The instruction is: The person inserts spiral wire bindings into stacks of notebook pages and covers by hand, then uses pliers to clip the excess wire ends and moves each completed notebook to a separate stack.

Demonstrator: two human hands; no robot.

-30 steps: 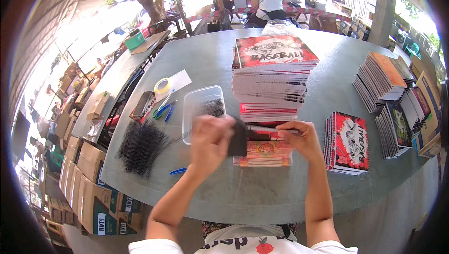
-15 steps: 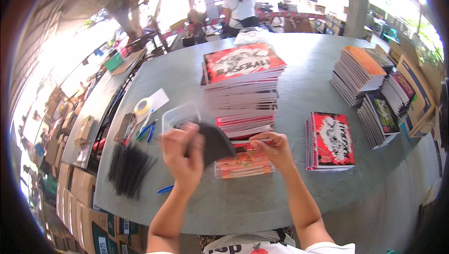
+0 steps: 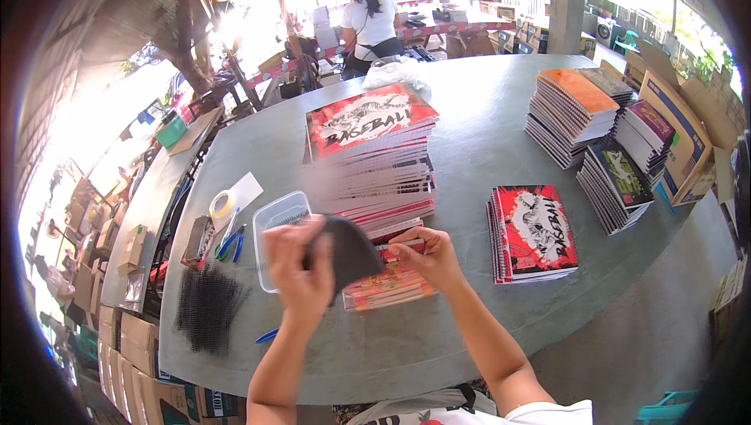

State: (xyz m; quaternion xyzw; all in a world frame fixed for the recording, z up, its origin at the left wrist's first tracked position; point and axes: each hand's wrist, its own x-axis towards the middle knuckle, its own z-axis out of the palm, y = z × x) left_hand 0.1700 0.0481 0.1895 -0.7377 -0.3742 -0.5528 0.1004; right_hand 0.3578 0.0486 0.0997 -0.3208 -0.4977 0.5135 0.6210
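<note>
Black, bendy-looking, probably light: take notebook (image 3: 352,251) by its edge, as pinched in right hand (image 3: 429,260) (left hand (image 3: 294,262) too blurred to tell).

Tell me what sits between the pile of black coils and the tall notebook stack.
In the head view, a clear plastic tub lies between them, partly hidden by the left hand.

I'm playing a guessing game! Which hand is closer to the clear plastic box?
The left hand. It overlaps the lower part of the clear plastic box in this view. The right hand is farther away, to the box's right.
</note>
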